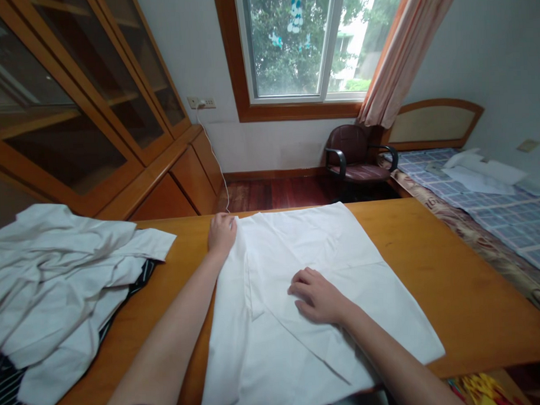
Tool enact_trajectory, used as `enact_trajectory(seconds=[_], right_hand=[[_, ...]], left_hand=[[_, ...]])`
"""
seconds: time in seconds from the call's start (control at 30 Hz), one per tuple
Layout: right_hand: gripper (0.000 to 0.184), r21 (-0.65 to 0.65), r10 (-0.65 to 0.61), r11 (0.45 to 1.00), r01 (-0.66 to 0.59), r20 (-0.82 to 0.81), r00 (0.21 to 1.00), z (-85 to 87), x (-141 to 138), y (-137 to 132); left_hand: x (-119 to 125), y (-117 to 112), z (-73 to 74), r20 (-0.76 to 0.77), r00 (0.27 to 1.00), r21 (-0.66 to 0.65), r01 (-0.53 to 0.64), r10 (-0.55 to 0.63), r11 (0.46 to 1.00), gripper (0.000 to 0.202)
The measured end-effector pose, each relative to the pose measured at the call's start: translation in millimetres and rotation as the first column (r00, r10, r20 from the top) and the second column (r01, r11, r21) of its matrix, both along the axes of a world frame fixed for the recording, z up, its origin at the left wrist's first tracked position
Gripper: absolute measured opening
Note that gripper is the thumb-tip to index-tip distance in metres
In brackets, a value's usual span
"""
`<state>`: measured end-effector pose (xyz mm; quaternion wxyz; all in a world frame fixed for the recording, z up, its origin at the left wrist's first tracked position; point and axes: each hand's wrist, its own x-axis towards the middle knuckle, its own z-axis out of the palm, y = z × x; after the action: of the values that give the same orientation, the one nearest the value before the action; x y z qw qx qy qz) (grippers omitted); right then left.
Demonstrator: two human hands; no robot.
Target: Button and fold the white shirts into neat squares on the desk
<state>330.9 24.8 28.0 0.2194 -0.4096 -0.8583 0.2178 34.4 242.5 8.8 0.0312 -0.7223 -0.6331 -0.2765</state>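
We begin with the wooden table [432,268], which runs under both our hands. Spread flat across it, beneath the right hand and reaching to the left one, lies the white garment [324,236], with a folded flap crossing it on a slant. Well to the left of the left hand sits a crumpled pile of white clothes [55,275] over a striped cloth [5,377], likely kept apart from the smoothed piece. Our right hand [317,295] lies open, palm down on the garment's middle, seemingly pinning it. Our left hand [221,232] curls at the far left corner; whether it pinches the edge we cannot tell. We can read no label or writing.
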Motion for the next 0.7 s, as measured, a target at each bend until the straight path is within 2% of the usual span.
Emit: enact_trajectory(seconds=[0.1, 0.17, 0.33, 0.57, 0.7], right_hand=[[0.031, 0.002, -0.004, 1.000, 0.004, 0.004, 1.000, -0.6, -0.5, -0.1], [0.032, 0.006, -0.007, 1.000, 0.007, 0.010, 1.000, -1.6, -0.5, -0.2], [0.031, 0.018, -0.015, 1.000, 0.015, 0.020, 1.000, -3.7, -0.8, -1.0], [0.030, 0.027, -0.027, 0.999, 0.026, 0.026, 0.999, -4.0, -2.1, -0.7], [0.029, 0.032, -0.034, 0.999, 0.033, 0.034, 0.999, -4.6, -2.6, -0.5]], left_hand=[[9.8, -24.0, -6.0, -0.144, 0.988, -0.088, 0.041, -0.053, 0.995, 0.034], [15.0, -32.2, -13.1, -0.198, 0.976, -0.144, 0.060, -0.088, 0.988, 0.041], [17.9, -26.0, -25.2, -0.240, 0.952, -0.290, 0.116, -0.190, 0.950, 0.057], [15.7, -11.3, -17.7, -0.262, 0.929, -0.344, 0.162, -0.261, 0.925, 0.061], [18.4, -18.0, -11.4, -0.242, 0.921, -0.400, 0.193, -0.307, 0.896, 0.060]])
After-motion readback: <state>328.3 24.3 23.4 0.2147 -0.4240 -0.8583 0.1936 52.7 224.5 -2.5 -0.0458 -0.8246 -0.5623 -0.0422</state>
